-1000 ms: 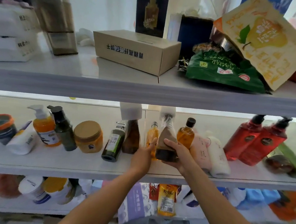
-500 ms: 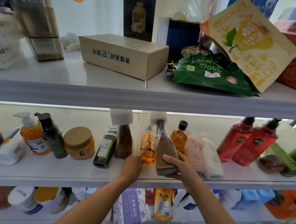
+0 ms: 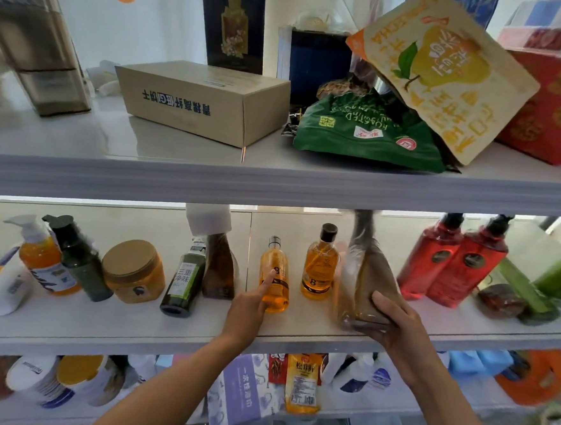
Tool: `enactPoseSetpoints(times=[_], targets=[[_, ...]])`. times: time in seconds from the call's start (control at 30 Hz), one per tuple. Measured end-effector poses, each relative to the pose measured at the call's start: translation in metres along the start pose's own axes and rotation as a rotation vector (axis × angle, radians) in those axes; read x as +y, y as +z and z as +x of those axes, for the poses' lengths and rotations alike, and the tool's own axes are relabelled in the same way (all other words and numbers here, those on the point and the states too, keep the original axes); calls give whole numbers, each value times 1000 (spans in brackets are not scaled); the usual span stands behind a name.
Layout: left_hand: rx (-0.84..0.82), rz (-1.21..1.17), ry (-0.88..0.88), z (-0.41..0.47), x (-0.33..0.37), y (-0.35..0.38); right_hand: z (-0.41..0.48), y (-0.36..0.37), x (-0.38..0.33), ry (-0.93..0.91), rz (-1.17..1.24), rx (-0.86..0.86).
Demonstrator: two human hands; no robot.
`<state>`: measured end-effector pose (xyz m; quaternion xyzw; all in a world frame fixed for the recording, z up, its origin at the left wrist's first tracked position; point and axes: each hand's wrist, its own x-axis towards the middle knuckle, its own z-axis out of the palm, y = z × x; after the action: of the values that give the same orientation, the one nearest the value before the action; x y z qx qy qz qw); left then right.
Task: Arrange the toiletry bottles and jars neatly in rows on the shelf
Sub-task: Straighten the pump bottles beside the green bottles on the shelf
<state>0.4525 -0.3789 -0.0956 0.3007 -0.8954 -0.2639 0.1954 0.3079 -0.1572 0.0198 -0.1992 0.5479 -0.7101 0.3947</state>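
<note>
Setting: a white middle shelf under a lit upper shelf, toiletries strung along it in a loose line.
Brown bottle: the brown conical bottle is up near the front edge, blurred, long axis near vertical and tipped a touch left, neck reaching toward the shelf above.
Right hand: the right hand wraps the bottle's base, fingers curled round its lower body, a firm hold.
Left hand: the left hand has its fingers loosely extended, forefinger tip touching the small orange bottle; nothing gripped.
Key relation: the held bottle sits just right of the round orange bottle and left of the red pump bottles.
Next, likely: base down, upright, into that gap.
Further out: a matching brown bottle stands left of the orange pair; the amber jar beyond.
</note>
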Motion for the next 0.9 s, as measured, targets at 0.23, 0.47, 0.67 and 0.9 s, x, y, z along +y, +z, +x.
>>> enactPoseSetpoints(times=[0.23,0.47,0.67,0.9], targets=[[-23,43,-25,4,17,5,1,-16,-10,3,-13,16],[-28,27,-25,9,27,13,6,-18,-14,21,-48,32],[-22,-20,-65,4,35,3,7,-1,-20,43,-66,-6],[121,-41,-183,-14,10,-26,13,66,-2,91,-77,-127]])
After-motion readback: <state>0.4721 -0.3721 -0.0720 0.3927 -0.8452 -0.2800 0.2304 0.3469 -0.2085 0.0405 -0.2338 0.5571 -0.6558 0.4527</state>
